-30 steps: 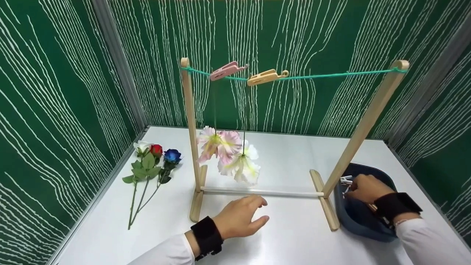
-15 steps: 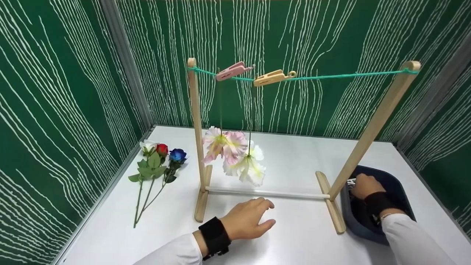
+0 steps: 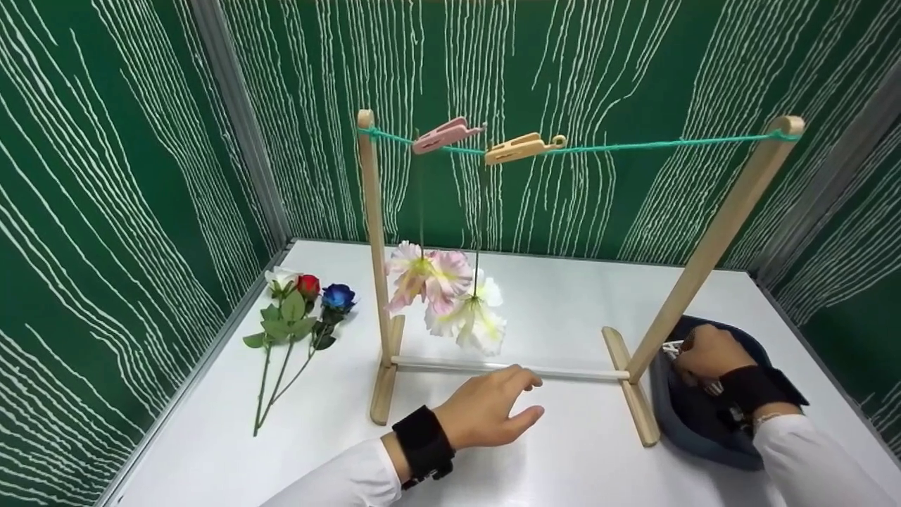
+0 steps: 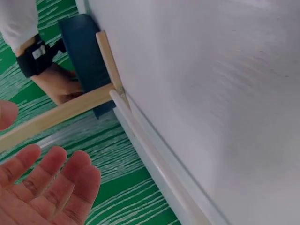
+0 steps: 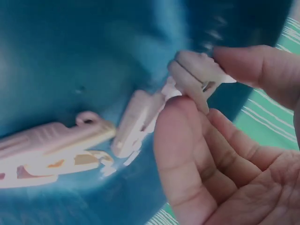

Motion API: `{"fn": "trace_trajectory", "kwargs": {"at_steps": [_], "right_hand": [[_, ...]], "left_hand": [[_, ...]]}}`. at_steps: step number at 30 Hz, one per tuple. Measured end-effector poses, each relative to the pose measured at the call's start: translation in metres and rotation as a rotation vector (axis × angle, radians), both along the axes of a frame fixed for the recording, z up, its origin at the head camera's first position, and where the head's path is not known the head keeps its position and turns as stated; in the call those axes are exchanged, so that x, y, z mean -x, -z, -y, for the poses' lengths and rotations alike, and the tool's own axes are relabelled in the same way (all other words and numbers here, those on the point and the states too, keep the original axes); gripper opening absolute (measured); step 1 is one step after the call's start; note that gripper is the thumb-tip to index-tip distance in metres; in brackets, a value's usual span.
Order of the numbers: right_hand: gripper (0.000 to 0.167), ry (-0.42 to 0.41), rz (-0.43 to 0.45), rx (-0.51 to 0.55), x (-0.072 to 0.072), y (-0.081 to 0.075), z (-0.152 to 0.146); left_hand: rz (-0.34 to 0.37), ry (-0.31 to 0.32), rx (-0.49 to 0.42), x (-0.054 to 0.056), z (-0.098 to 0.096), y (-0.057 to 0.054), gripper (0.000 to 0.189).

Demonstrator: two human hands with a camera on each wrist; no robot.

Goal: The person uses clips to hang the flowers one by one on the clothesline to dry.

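Observation:
My right hand (image 3: 711, 352) is down inside a dark blue basin (image 3: 704, 445) at the right. In the right wrist view its thumb and fingers pinch a pale clothespin (image 5: 190, 75), partly hidden by a fingertip. Several more clothespins (image 5: 51, 136), pink and yellowish, lie in the basin beside it. My left hand (image 3: 489, 410) hovers near the rack's low white rod (image 3: 577, 372), fingers loosely bent and holding nothing. A pink clothespin (image 3: 447, 136) and a yellow clothespin (image 3: 521, 148) sit on the green cord (image 3: 633, 146). Below them hang a pink flower (image 3: 431, 276) and a white flower (image 3: 475, 324), heads down.
The wooden rack's right post (image 3: 714, 246) leans close by the basin; its left post (image 3: 375, 239) stands beyond the flowers. On the white table (image 3: 549, 458) at left lie a white rose (image 3: 281, 280), a red rose (image 3: 308, 285) and a blue rose (image 3: 338, 297).
My right hand has stayed in the basin, shifting slightly among the clothespins. The left hand has moved a little to the right. The head view has shifted slightly; the hanging flowers stay as they were.

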State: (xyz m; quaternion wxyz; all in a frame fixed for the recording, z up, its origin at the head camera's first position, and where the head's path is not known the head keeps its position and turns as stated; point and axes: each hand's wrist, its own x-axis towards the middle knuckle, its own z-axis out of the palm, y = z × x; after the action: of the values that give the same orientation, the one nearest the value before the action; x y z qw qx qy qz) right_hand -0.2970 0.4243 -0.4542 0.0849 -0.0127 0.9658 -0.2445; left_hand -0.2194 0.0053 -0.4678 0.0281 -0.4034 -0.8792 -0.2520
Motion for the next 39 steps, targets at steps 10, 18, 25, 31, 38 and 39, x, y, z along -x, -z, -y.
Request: {"fn": "trace_trajectory", "kwargs": {"at_steps": [10, 18, 25, 31, 38, 39], "right_hand": [[0.068, -0.031, -0.139, 0.036, -0.026, -0.034, 0.003], [0.078, -0.057, -0.181, 0.125, -0.065, -0.050, 0.016], [0.056, -0.124, -0.275, 0.238, -0.089, -0.054, 0.037], [0.046, -0.260, -0.405, 0.426, -0.099, -0.052, 0.066], [0.039, -0.465, -0.424, 0.805, -0.104, -0.046, 0.100], [0.039, -0.496, -0.421, 0.861, -0.104, -0.045, 0.104]], "left_hand": [[-0.028, -0.005, -0.035, 0.001, -0.002, -0.004, 0.033], [-0.010, -0.009, -0.051, 0.002, -0.003, -0.008, 0.032], [0.056, -0.004, -0.124, 0.004, -0.007, -0.016, 0.028], [0.053, 0.031, -0.180, 0.003, -0.013, -0.026, 0.026], [0.073, 0.059, -0.216, 0.003, -0.020, -0.030, 0.024], [0.083, 0.063, -0.223, 0.003, -0.021, -0.030, 0.024]]}}
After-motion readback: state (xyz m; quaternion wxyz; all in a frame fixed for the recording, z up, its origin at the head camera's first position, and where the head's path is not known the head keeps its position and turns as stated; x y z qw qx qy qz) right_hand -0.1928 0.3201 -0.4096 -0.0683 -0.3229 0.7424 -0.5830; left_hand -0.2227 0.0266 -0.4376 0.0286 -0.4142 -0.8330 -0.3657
